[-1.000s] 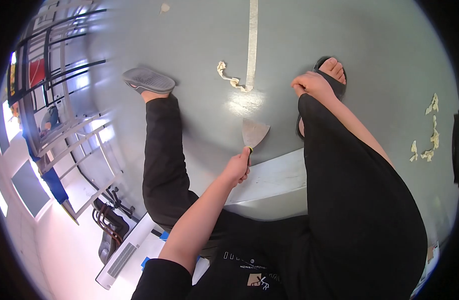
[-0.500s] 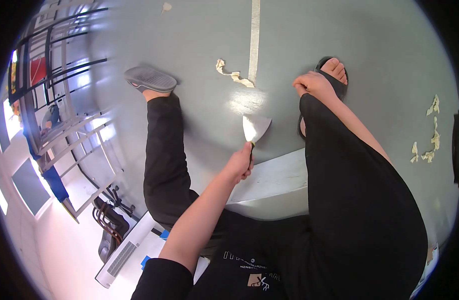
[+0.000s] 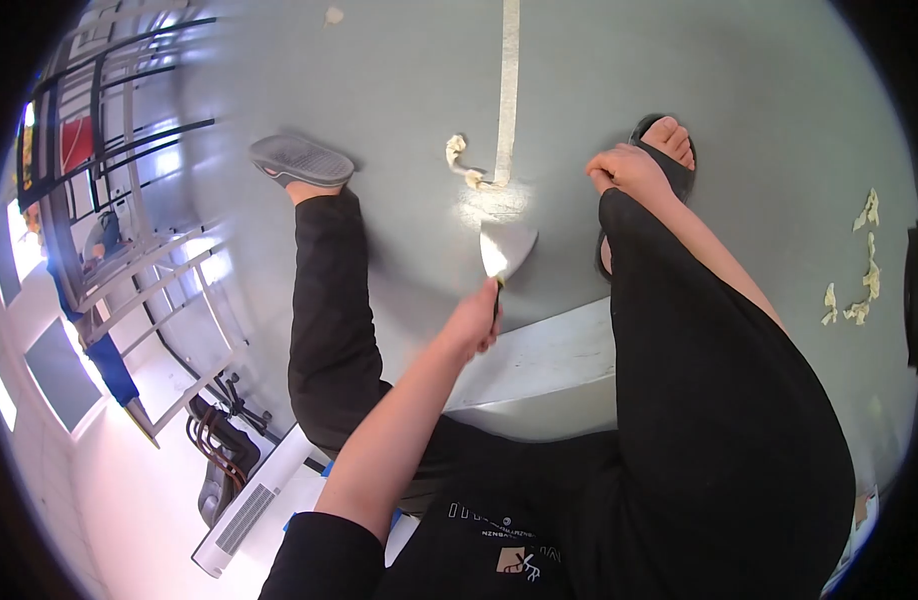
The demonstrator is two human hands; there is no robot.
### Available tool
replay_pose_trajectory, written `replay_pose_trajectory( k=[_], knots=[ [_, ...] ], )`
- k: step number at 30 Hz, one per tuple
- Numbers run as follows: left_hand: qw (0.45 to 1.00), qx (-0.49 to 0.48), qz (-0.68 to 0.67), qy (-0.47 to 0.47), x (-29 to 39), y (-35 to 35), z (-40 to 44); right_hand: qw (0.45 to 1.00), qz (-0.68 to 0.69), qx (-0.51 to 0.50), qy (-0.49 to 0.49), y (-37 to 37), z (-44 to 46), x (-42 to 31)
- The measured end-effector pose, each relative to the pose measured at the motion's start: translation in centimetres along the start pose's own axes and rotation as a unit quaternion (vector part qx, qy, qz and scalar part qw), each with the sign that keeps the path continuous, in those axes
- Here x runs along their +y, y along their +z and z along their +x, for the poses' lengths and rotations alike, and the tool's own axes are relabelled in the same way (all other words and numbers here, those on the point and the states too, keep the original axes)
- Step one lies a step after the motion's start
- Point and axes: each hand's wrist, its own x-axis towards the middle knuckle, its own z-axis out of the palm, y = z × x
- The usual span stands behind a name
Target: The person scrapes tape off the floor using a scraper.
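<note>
My left hand (image 3: 471,322) is wrapped round the dark handle of a scraper (image 3: 507,248) with a wide, shiny metal blade. The blade is over the grey floor and points away from me, a short way below the end of a pale tape strip (image 3: 507,95) on the floor. A crumpled, loose piece of tape (image 3: 459,158) curls beside that end. At my right knee, my right hand (image 3: 634,168) is closed, its fingers curled in, with nothing visible in them; it is close to my sandalled right foot (image 3: 669,145).
Crumpled tape scraps (image 3: 867,270) lie on the floor at the right, and a small scrap (image 3: 334,15) at the top. A white board-like surface (image 3: 539,355) lies between my legs. Metal frames (image 3: 129,200) and a black chair (image 3: 224,455) stand at the left.
My left hand and the scraper have shifted slightly up and to the left. The loose tape piece has bunched up, its far end nearer the tape strip. My right hand has stayed put.
</note>
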Motion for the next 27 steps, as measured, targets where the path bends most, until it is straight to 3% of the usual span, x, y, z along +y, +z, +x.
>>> replay_pose_trajectory(
  k=[4, 9, 12, 17, 20, 23, 25, 27],
  knots=[
    [0.999, -0.021, -0.002, -0.038, -1.7, 0.3, 0.4, 1.000, 0.008, 0.018, -0.004, -0.1, -0.1, -0.1],
    [0.999, 0.020, -0.034, 0.018, 7.0, -0.9, 1.8, 0.999, 0.008, 0.030, -0.013, -0.2, 0.1, -0.2],
    [0.998, 0.034, -0.011, 0.056, 6.4, -1.7, 0.9, 1.000, 0.013, 0.021, -0.005, 0.0, 0.5, -0.7],
    [0.999, -0.020, 0.010, -0.024, -1.0, 0.3, 0.0, 1.000, 0.012, 0.023, -0.012, 0.1, -0.1, -0.1],
    [1.000, -0.013, -0.012, 0.004, 0.7, 0.5, 2.0, 1.000, 0.005, 0.025, -0.016, 0.2, 0.0, 0.0],
    [1.000, -0.007, -0.017, -0.004, 7.6, -0.1, 2.0, 0.999, 0.018, 0.031, -0.026, 0.3, 0.0, 0.3],
    [1.000, -0.017, -0.011, -0.005, 7.9, -0.6, 1.7, 1.000, 0.012, 0.021, -0.016, -0.3, -0.1, -0.5],
    [0.998, 0.000, -0.016, 0.054, 7.0, -1.0, 0.8, 1.000, 0.007, 0.020, -0.008, -0.2, 0.4, -0.7]
  ],
)
